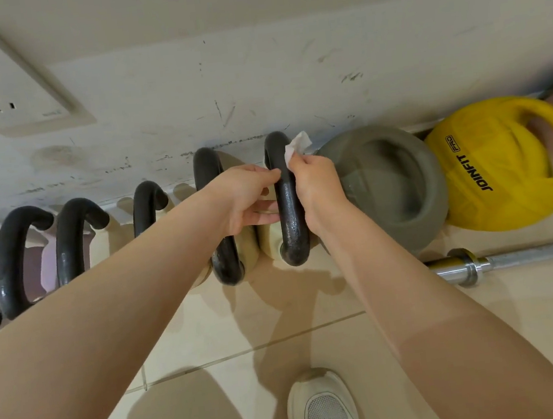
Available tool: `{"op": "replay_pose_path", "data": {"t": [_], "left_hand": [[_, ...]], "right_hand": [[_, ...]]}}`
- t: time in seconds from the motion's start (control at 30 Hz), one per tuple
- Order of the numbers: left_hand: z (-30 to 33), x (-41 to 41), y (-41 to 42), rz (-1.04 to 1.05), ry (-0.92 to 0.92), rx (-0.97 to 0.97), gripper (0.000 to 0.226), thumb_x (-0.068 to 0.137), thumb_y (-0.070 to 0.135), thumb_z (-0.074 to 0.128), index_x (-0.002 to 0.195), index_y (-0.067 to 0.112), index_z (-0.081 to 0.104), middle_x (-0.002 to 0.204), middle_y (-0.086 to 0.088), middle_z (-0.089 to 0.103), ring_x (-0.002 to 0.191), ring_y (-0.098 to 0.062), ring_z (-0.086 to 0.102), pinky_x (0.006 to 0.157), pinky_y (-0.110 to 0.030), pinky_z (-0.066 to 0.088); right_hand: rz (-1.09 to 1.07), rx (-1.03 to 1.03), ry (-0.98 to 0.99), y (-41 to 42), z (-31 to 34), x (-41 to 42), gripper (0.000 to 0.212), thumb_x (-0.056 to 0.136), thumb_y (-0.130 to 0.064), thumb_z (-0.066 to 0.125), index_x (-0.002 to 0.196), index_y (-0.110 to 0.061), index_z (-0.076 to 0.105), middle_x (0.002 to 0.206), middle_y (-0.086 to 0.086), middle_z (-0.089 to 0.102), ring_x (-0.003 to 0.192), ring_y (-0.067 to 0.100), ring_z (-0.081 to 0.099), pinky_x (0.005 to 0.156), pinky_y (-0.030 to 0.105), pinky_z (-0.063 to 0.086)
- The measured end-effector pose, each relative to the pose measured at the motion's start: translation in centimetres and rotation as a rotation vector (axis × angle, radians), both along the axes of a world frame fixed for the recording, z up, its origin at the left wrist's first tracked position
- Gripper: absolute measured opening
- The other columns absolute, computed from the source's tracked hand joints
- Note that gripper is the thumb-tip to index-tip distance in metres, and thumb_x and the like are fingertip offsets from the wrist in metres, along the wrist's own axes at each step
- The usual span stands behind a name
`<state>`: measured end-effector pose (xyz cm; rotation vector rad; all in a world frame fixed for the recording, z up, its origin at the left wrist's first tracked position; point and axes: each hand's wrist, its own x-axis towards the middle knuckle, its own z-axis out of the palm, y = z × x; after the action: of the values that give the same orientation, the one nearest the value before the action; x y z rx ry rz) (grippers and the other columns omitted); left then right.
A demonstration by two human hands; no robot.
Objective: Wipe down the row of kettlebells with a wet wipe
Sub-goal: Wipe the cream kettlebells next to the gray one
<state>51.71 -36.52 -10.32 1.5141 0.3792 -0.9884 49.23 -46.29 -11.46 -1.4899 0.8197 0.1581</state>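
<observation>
Both my forearms reached forward and down toward the wall, wrists close together over the rightmost black handle [289,204] in the row of kettlebells [75,239]. My right hand [317,190] was curled, thumb and fingers pinching a crumpled white wet wipe [296,146] against the upper curve of that handle. My left hand [249,198] sat just left of the same handle, fingers loosely bent and reaching to it; whether they really gripped it, I could not tell. The handle looked dark, pitted and slightly glossy, rising from a cream-coloured body. The kettlebells stood on the pale tiled floor [234,331] along a scuffed wall [254,84]. Right of them lay a grey weight plate [399,181], a yellow plate [505,176] and a chrome bar [515,259].
</observation>
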Motion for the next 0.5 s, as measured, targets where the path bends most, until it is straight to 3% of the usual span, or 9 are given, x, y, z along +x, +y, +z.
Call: {"op": "replay_pose_path", "data": {"t": [0.13, 0.2, 0.33, 0.43, 0.5], "left_hand": [[-0.4, -0.1, 0.1, 0.022, -0.031, -0.011, 0.006, 0.093, 0.016, 0.052, 0.090, 0.012, 0.055, 0.093, -0.008, 0.062, 0.078, -0.020, 0.062, 0.061, -0.032, 0.055], [-0.6, -0.1, 0.1, 0.024, -0.051, -0.020, 0.007, 0.092, 0.017, 0.054, 0.086, 0.013, 0.055, 0.091, -0.007, 0.064, 0.081, -0.021, 0.063, 0.064, -0.034, 0.055], [-0.6, -0.2, 0.1, 0.039, -0.063, -0.009, 0.008, 0.092, 0.016, 0.055, 0.085, 0.013, 0.056, 0.091, -0.008, 0.064, 0.083, -0.022, 0.063, 0.062, -0.034, 0.055], [-0.4, -0.4, -0.1, 0.033, -0.084, 0.023, 0.007, 0.092, 0.018, 0.055, 0.089, 0.011, 0.057, 0.092, -0.009, 0.064, 0.083, -0.023, 0.063, 0.060, -0.032, 0.056], [-0.3, -0.6, -0.2, 0.050, -0.087, 0.030, 0.010, 0.092, 0.018, 0.055, 0.096, 0.009, 0.057, 0.095, -0.011, 0.065, 0.083, -0.023, 0.064, 0.056, -0.029, 0.057]], "right_hand": [[0.140, -0.168, -0.031, -0.2, -0.9, -1.5, 0.038, 0.094, -0.029, 0.043, 0.092, 0.004, 0.060, 0.087, 0.023, 0.064, 0.091, 0.047, 0.061, 0.078, 0.057, 0.052], [0.193, -0.204, -0.029, -0.7, -1.0, -2.1, 0.039, 0.093, -0.031, 0.044, 0.091, 0.004, 0.062, 0.091, 0.025, 0.067, 0.090, 0.044, 0.062, 0.079, 0.058, 0.051], [0.161, -0.177, -0.044, -0.8, -0.6, -0.4, 0.036, 0.093, -0.031, 0.047, 0.089, 0.000, 0.065, 0.091, 0.022, 0.068, 0.086, 0.036, 0.066, 0.081, 0.054, 0.052], [0.207, -0.266, -0.136, -0.4, -1.2, -2.4, 0.036, 0.093, -0.030, 0.047, 0.080, 0.001, 0.060, 0.077, 0.020, 0.063, 0.072, 0.033, 0.060, 0.068, 0.046, 0.052], [0.240, -0.227, -0.166, -0.6, -1.9, -5.5, 0.032, 0.093, -0.027, 0.048, 0.076, -0.001, 0.055, 0.070, 0.015, 0.057, 0.064, 0.026, 0.052, 0.062, 0.037, 0.042]]}}
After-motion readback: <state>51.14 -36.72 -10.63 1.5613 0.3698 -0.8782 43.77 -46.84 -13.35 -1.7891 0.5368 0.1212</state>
